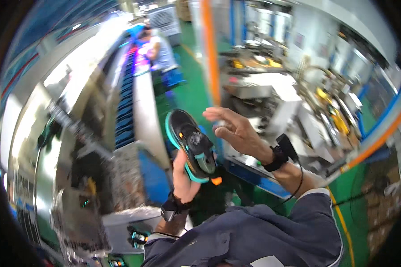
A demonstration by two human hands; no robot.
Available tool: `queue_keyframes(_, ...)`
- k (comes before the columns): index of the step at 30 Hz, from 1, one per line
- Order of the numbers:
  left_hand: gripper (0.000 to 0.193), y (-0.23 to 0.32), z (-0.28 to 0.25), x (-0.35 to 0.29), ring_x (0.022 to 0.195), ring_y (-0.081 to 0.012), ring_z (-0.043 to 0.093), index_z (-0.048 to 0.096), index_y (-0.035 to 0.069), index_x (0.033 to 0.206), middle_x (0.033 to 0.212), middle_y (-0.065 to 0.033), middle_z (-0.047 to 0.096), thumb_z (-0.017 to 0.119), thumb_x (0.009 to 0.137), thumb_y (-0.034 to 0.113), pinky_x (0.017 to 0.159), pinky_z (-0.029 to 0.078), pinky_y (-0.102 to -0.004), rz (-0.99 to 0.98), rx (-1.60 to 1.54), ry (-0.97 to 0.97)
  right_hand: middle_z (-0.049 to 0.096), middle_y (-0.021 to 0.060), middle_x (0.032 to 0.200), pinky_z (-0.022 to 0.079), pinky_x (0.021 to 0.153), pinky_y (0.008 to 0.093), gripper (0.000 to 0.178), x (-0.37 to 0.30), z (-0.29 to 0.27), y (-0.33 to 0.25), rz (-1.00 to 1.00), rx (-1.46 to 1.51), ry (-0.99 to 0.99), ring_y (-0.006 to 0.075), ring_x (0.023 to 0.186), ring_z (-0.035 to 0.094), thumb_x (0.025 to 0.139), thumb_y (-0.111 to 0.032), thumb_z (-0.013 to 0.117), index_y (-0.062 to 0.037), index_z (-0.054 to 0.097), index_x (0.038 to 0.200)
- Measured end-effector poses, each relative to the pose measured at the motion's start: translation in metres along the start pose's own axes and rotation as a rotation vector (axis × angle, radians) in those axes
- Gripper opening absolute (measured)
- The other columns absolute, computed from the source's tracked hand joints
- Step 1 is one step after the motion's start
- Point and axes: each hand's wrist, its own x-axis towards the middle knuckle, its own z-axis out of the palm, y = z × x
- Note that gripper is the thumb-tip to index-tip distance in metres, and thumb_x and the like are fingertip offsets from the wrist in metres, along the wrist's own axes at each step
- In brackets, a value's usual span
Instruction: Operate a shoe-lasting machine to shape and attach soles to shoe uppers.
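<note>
The black-and-teal shoe (192, 144) looks matt and cloth-like on top; the flat green floor (189, 86), smooth; the navy cloth shirt (263, 229), matt.

No legible text, numbers or signs. Pale marking on the tongue of the black-and-teal shoe (194, 140), too blurred to read. Sheet (300, 40) on the back wall: content too small, smeared. Green lit specks (84, 203) on machine at left: can't tell if characters.

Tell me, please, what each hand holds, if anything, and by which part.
Left hand: a black shoe, by its sole near the heel. Right hand: too blurred to tell.
</note>
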Motion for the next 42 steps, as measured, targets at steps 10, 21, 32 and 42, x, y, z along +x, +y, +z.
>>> queue_keyframes(10,0.056,-0.288,0.14,0.157,0.115,-0.0187,0.051,0.037,-0.003,0.14,0.128,-0.0146,0.055,0.055,0.099,0.03,0.099,0.04,-0.0309,-0.176,0.876,-0.348,0.066,0.0013,0.095,0.051,0.078,0.0247,0.052,-0.194,-0.246,0.058,0.432,0.056,0.94,0.0088,0.084,0.06,0.07,-0.005,0.078,0.002,0.06,0.118)
queue_keyframes(21,0.063,-0.577,0.132,0.384,0.094,-0.0334,0.065,0.056,-0.011,0.112,0.11,-0.0256,0.063,0.075,0.078,0.04,0.085,0.049,-0.0388,-0.063,1.186,-0.261,0.064,0.0065,0.102,0.049,0.081,0.0253,0.047,-0.287,-0.406,0.036,0.362,-0.318,1.387,0.0125,0.088,0.061,0.075,0.001,0.065,0.0025,0.057,0.121)
queue_keyframes(32,0.04,-0.582,0.14,0.439,0.085,-0.0319,0.067,0.06,-0.003,0.105,0.095,-0.0224,0.068,0.073,0.076,0.023,0.077,0.053,-0.0443,-0.444,1.229,-0.04,0.065,0.0045,0.085,0.051,0.065,0.0258,0.031,-0.244,-0.512,0.052,0.644,-0.495,1.404,0.0111,0.071,0.06,0.073,-0.006,0.071,0.0024,0.064,0.102)
queue_keyframes(42,0.05,-0.236,0.096,0.283,0.112,-0.017,0.056,0.043,-0.005,0.135,0.125,-0.01,0.056,0.062,0.09,0.007,0.098,0.045,-0.0323,-0.748,0.463,-0.095,0.071,0.019,0.085,0.056,0.072,0.0399,0.044,-0.081,-0.586,0.271,1.217,-1.069,0.793,0.0327,0.078,0.07,0.056,-0.034,0.078,0.0009,0.07,0.082)
